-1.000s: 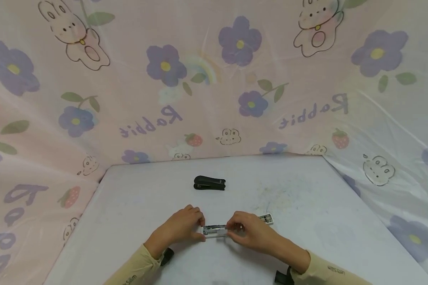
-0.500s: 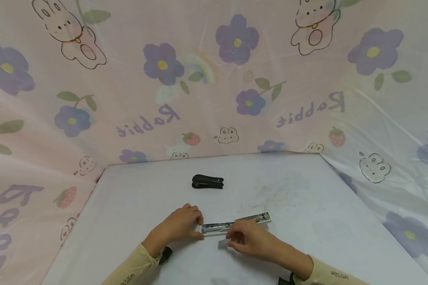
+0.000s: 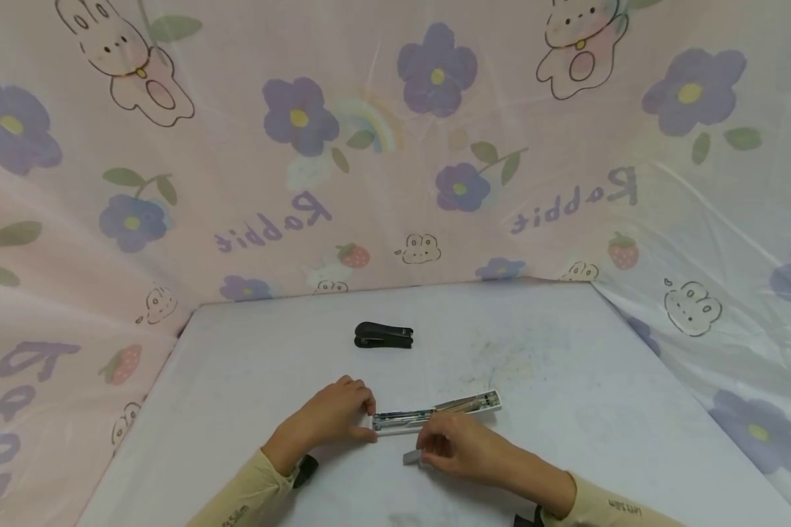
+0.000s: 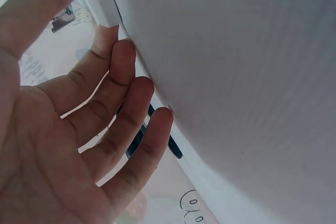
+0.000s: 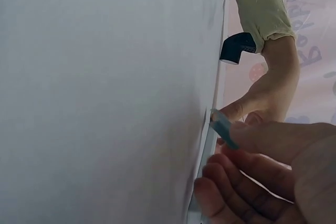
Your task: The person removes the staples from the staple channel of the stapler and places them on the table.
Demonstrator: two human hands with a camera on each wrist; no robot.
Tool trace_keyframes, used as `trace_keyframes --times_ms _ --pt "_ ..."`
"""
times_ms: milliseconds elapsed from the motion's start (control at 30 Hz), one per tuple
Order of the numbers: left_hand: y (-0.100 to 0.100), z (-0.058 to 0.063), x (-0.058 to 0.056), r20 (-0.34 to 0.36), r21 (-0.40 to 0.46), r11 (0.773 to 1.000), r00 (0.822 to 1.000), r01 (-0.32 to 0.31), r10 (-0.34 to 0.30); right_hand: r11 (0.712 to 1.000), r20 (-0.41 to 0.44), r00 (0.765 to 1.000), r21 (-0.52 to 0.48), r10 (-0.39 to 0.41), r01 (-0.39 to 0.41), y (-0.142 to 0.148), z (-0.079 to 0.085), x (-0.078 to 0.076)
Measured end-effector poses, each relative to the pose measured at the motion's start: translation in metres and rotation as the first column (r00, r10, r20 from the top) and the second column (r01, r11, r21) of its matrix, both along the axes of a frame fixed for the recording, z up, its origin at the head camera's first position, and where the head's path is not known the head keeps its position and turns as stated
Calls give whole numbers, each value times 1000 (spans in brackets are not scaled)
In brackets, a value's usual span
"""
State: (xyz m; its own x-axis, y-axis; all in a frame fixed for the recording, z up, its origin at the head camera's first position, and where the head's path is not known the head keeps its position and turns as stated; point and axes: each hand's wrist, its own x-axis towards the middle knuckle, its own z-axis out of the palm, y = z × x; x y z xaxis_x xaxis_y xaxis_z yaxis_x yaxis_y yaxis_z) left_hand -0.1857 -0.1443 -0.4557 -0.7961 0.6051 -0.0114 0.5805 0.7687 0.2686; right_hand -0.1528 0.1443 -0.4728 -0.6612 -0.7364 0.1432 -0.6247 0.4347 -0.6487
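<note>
A white stapler (image 3: 395,419) lies folded open on the table, its metal rail exposed and its far arm stretching back to the right. At its left end, my left hand (image 3: 335,413) holds it between thumb and fingers. Just in front of the stapler, my right hand (image 3: 464,445) pinches a small grey strip of staples (image 3: 411,457) between thumb and fingertips. This strip of staples (image 5: 224,130) also shows in the right wrist view, clear of the stapler. The right hand covers part of the stapler's near side.
Behind the hands a black stapler (image 3: 384,336) lies on the white table (image 3: 270,344). Faint smudges mark the tabletop to the right of it. A patterned curtain (image 3: 369,183) rises along the back and sides.
My right hand has drawn the strip of staples toward me, away from the stapler, whose rail now shows more fully. The left hand has stayed at the stapler's left end.
</note>
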Motion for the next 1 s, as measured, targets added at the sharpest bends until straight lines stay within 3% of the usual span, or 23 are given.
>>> trace_keyframes --times_ms 267,533,1000 --pt "0 0 0 -3 -6 1000 1000 2 -2 997 37 999 70 -24 21 0 4 1" --pt "-1 0 0 -14 -5 1000 1000 10 -10 990 -14 1000 143 -5 7 -1 4 1" --pt "-1 0 0 -13 -21 1000 1000 20 -20 988 -55 998 151 23 -14 -2 4 2"
